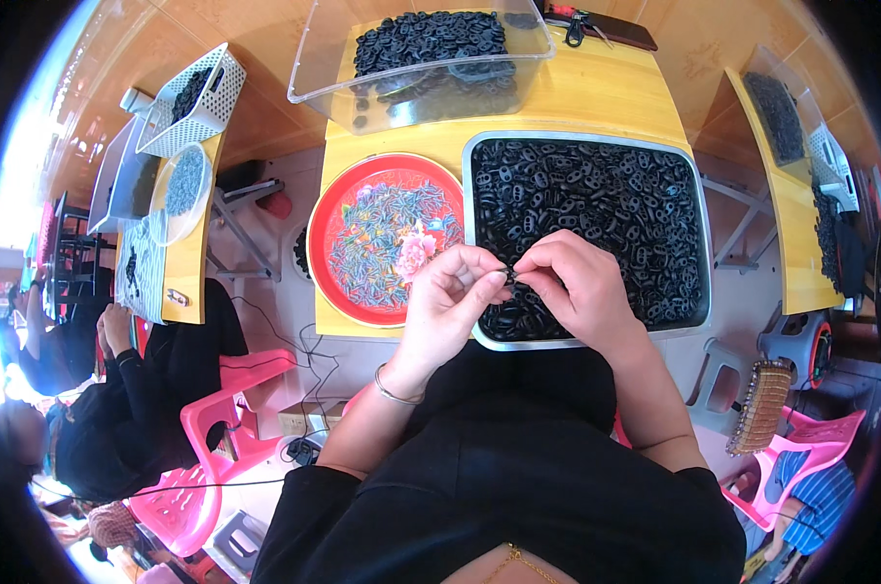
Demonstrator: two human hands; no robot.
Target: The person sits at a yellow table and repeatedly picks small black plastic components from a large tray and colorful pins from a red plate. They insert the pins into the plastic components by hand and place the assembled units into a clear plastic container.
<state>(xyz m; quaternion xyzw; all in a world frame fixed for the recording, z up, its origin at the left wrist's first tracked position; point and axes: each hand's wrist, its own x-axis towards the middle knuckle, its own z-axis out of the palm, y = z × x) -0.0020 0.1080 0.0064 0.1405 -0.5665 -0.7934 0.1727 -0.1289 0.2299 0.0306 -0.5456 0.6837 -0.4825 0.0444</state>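
My left hand [450,304] and my right hand [578,287] meet above the near left part of a metal tray [606,338]. Their thumbs and forefingers pinch a small dark piece [510,276] between them; its exact shape is hidden by the fingertips. Many black plastic pieces with holes [645,224] fill the tray. Left of it, partly behind my left hand, is a round red tray [321,255] with a flower print. Scattered over it are many thin, greyish metal pin-like pieces [362,258].
A clear plastic bin [309,83] of black pieces stands at the table's back. Near it lie a dark case [625,34] and a small tool [576,27]. Side tables hold a white basket [207,97] and another bin [776,107]. A person in black [119,409] sits at left by pink chairs [251,375].
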